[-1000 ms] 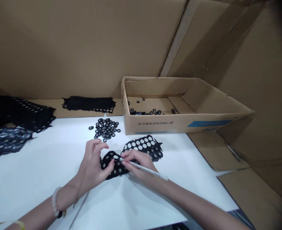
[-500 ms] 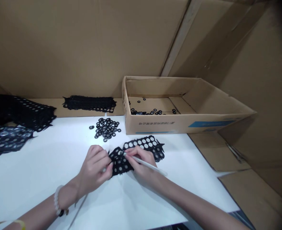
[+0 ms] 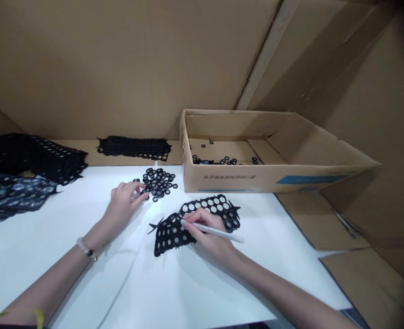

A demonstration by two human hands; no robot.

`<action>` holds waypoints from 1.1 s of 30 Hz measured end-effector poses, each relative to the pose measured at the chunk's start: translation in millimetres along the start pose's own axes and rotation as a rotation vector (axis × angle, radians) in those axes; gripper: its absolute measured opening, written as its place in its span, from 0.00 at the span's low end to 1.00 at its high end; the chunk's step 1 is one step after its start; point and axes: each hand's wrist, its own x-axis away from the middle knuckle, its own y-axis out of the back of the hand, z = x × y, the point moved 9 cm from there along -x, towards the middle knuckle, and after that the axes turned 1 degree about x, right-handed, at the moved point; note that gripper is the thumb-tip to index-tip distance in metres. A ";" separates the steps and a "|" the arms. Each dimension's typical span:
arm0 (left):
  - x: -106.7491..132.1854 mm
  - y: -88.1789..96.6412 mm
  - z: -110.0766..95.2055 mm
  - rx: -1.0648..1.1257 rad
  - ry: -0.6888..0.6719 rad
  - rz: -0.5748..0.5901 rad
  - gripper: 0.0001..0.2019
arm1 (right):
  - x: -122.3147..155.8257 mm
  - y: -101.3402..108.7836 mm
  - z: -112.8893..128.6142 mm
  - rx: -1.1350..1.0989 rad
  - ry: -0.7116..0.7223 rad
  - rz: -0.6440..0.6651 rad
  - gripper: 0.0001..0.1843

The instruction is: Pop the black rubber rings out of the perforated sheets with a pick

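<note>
On the white counter (image 3: pixel 34 246), the left hand (image 3: pixel 123 205) curls at the edge of a pile of black rings (image 3: pixel 158 183), its grip unclear. The right hand (image 3: pixel 205 230), grip closed on a white stylus (image 3: pixel 219 233), rests on a perforated black sheet (image 3: pixel 174 235), with open counter to the sheet's left and front.

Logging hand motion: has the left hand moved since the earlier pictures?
Yes, forward: the left hand now reaches the left edge of the pile of black rings, closer to the cardboard box than before.
</note>
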 end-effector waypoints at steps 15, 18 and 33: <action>46.9 -44.8 -59.5 0.484 0.108 0.545 0.09 | -2.2 4.2 17.4 -0.012 0.150 -0.023 0.05; 47.2 -52.5 -50.1 0.613 0.170 0.579 0.13 | -1.6 8.6 17.0 0.010 0.113 -0.042 0.02; 48.6 -54.3 -31.5 0.510 0.239 0.695 0.19 | -2.1 9.7 12.8 0.076 0.079 -0.026 0.03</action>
